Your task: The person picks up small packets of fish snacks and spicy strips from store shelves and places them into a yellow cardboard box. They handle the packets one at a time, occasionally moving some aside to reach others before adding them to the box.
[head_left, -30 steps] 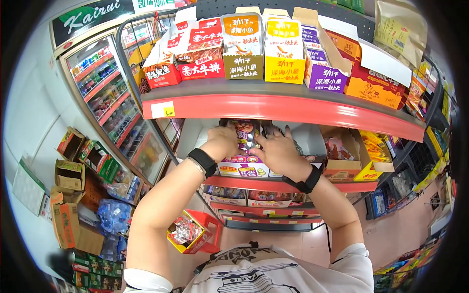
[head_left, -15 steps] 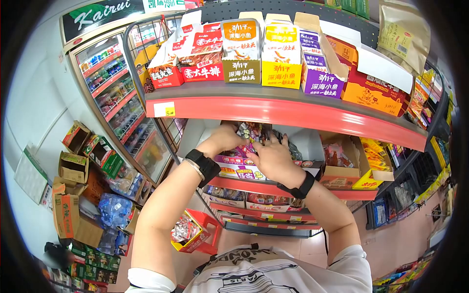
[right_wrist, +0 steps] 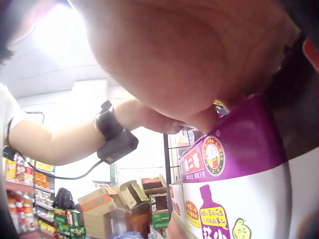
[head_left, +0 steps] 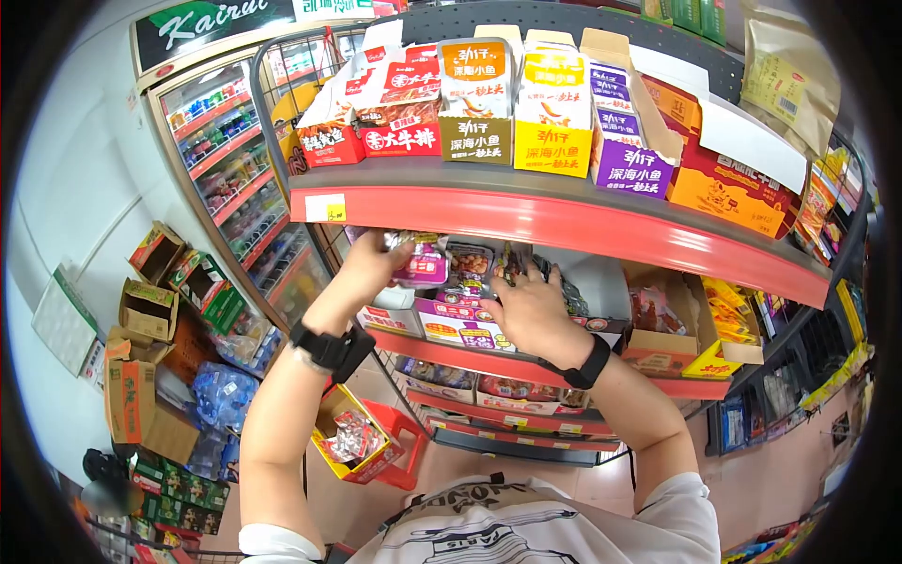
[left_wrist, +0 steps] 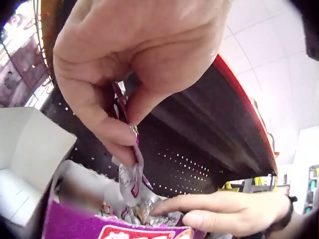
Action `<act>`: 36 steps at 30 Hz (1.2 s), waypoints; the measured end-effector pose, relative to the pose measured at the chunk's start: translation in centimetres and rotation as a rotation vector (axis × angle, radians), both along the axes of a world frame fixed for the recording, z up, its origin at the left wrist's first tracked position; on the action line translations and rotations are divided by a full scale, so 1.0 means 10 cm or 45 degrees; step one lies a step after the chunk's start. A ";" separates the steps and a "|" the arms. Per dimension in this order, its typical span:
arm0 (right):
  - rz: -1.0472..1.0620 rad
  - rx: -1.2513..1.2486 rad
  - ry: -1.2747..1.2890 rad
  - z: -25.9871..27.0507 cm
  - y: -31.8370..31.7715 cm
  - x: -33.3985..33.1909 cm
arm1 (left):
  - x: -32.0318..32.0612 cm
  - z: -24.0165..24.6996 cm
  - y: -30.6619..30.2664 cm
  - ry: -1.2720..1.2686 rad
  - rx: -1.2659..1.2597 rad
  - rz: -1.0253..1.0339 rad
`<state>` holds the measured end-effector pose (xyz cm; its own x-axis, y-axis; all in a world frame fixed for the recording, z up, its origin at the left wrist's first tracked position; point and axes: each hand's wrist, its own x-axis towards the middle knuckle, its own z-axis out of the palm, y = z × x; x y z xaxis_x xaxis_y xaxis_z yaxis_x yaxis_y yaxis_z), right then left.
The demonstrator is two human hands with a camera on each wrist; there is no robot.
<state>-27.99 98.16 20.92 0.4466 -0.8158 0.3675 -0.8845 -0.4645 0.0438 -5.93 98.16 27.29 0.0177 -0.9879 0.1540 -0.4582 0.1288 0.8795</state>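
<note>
My left hand [head_left: 371, 268] pinches a purple-and-silver snack packet [head_left: 427, 267] between thumb and fingers. In the left wrist view the packet [left_wrist: 130, 181] hangs edge-on above a purple-and-white display box [head_left: 467, 331]. The box stands on the second shelf and holds several foil snack packets [head_left: 470, 266]. My right hand [head_left: 540, 315] reaches over the box's front edge, its fingers spread and resting on dark packets [head_left: 571, 291] at the right. In the right wrist view, the hand's underside hides most of the box's inside.
Close overhead is the upper shelf's red edge [head_left: 564, 216], with upright snack boxes [head_left: 552, 146] along it. A white carton [head_left: 393, 318] stands left of the purple box, an open brown carton [head_left: 658, 348] to the right. Below sits a red basket [head_left: 404, 442] with a yellow-edged box of packets.
My left hand has moved out of the purple box to the left, carrying a packet. My right hand stays over the packets on the right. The view has shifted slightly.
</note>
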 end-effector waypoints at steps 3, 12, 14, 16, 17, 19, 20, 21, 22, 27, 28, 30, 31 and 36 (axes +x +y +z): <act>-0.006 0.175 0.062 0.17 -0.01 -0.01 | 0.27 -0.15 0.18 0.282 -0.026 -0.057; 0.221 0.599 0.229 0.27 -0.62 0.12 | 1.07 -0.58 0.61 0.475 0.068 -0.155; 0.286 0.541 0.241 0.24 -0.71 0.18 | 1.22 -0.66 0.70 0.646 0.120 -0.254; 0.232 0.534 0.263 0.28 -0.73 0.29 | 1.41 -0.78 0.76 0.557 0.158 -0.213; 0.191 0.525 0.291 0.28 -0.73 0.33 | 1.50 -0.81 0.81 0.564 0.181 -0.239; 0.075 0.526 0.286 0.28 -0.75 0.38 | 1.63 -0.84 0.90 0.592 0.221 -0.237; -0.025 0.510 0.286 0.29 -0.76 0.40 | 1.69 -0.85 0.94 0.620 0.243 -0.221; -0.063 0.503 0.308 0.32 -0.75 0.42 | 1.75 -0.88 0.97 0.624 0.243 -0.212; -0.072 0.517 0.311 0.30 -0.77 0.41 | 1.83 -0.94 0.99 0.629 0.257 -0.219; -0.181 0.608 0.325 0.29 -0.79 0.42 | 2.24 -1.39 0.99 0.768 0.331 -0.160; -0.260 0.618 0.362 0.33 -0.75 0.47 | 2.31 -1.47 0.99 0.799 0.327 -0.119; -0.311 0.566 0.320 0.36 -0.67 0.52 | 2.48 -1.65 0.98 0.822 0.340 -0.111; -0.294 0.298 0.225 0.34 -0.64 0.47 | 2.57 -1.75 0.98 0.851 0.361 -0.069; -0.203 -0.449 -0.203 0.53 -0.17 0.42 | 2.97 -2.24 1.12 0.869 0.530 0.197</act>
<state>-23.81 96.45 26.18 0.2398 -0.6822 0.6908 -0.9527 -0.3022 0.0323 23.82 109.40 4.86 0.1160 -0.9405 -0.3194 0.2102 -0.2911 0.9333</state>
